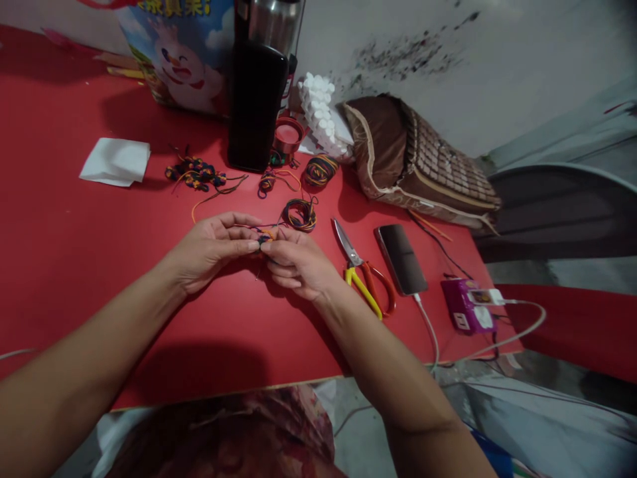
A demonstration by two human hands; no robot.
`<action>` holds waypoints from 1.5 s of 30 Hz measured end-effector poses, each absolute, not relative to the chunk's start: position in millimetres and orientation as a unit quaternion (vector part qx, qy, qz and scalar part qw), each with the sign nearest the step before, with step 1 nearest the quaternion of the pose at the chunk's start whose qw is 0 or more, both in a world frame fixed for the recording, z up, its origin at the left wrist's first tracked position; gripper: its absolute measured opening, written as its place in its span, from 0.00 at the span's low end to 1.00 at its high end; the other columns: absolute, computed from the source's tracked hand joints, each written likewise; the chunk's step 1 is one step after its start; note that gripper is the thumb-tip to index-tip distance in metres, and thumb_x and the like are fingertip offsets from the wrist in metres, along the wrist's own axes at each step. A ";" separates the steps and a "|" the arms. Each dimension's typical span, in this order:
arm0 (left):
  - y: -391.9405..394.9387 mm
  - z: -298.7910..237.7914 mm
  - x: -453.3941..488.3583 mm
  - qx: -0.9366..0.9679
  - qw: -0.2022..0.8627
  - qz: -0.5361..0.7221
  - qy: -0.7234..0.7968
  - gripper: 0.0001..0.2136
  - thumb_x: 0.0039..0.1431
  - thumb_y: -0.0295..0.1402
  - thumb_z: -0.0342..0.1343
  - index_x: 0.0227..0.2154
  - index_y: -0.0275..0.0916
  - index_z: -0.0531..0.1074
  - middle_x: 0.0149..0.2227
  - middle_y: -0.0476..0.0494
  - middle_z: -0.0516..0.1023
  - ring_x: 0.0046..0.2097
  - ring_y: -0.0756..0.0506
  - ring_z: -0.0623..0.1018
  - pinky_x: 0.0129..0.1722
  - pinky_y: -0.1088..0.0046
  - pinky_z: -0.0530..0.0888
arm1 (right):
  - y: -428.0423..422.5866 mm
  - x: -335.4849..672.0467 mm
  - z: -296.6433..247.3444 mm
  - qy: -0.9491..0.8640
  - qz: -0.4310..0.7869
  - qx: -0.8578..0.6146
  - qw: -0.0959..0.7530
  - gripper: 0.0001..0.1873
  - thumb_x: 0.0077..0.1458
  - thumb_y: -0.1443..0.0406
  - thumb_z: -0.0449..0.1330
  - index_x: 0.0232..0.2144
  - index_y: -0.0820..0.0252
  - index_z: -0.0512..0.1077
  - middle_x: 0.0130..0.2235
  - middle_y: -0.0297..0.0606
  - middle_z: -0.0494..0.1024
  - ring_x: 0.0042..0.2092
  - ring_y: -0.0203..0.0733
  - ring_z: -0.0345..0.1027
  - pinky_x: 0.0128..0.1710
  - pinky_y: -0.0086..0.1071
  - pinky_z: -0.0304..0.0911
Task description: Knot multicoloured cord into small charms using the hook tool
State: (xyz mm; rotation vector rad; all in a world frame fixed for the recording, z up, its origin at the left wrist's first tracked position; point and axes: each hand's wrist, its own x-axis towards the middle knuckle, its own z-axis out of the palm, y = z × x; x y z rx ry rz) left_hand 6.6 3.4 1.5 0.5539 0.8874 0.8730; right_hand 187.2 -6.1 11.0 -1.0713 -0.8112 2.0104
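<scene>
Over the middle of a red table (pixel 199 338), both hands pinch a small piece of knotted multicoloured cord (pixel 263 239), with dark and orange strands showing. My left hand (pixel 213 249) grips it between thumb and fingertips from the left. From the other side, my right hand (pixel 296 259) holds it the same way, its lower fingers curled. Much of the knot is hidden by the fingertips. Just beyond my right hand lies a coil of dark and orange cord (pixel 300 215). Farther back are a wound ball of cord (pixel 321 170), a small bundle (pixel 267 182) and a heap of knotted cord pieces (pixel 195 172).
Scissors (pixel 355 259) with red and yellow handles lie right of my right hand, beside a charging phone (pixel 401 259) and a purple box (pixel 465 305). Behind stand a black upright phone (pixel 256 106), a cartoon bag (pixel 184 60) and a brown cushion (pixel 423 153). White paper (pixel 115 161) lies left.
</scene>
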 end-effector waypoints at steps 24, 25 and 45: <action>4.1 -4.6 7.7 0.174 0.809 0.433 0.357 0.09 0.55 0.22 0.69 0.39 0.37 0.83 0.41 0.42 0.86 0.40 0.47 0.83 0.44 0.71 0.78 | -4.4 183.7 8.1 -0.260 0.814 -0.359 0.376 0.17 0.48 0.66 0.74 0.31 0.57 0.67 0.17 0.16 0.62 0.16 0.21 0.37 0.13 0.18 0.38; 4.1 -4.6 7.8 0.176 0.808 0.432 0.359 0.10 0.54 0.22 0.69 0.39 0.37 0.83 0.40 0.42 0.86 0.40 0.47 0.83 0.43 0.71 0.78 | -4.6 183.4 7.9 -0.262 0.813 -0.360 0.375 0.17 0.48 0.66 0.74 0.30 0.57 0.67 0.17 0.16 0.63 0.16 0.21 0.37 0.13 0.18 0.38; -0.2 2.0 5.1 0.473 0.610 0.495 0.399 0.15 0.51 0.28 0.72 0.43 0.44 0.82 0.45 0.45 0.78 0.44 0.47 0.78 0.45 0.73 0.78 | -3.3 194.5 12.8 -0.276 0.805 -0.401 0.339 0.22 0.49 0.59 0.76 0.26 0.56 0.65 0.16 0.15 0.53 0.18 0.24 0.36 0.14 0.20 0.39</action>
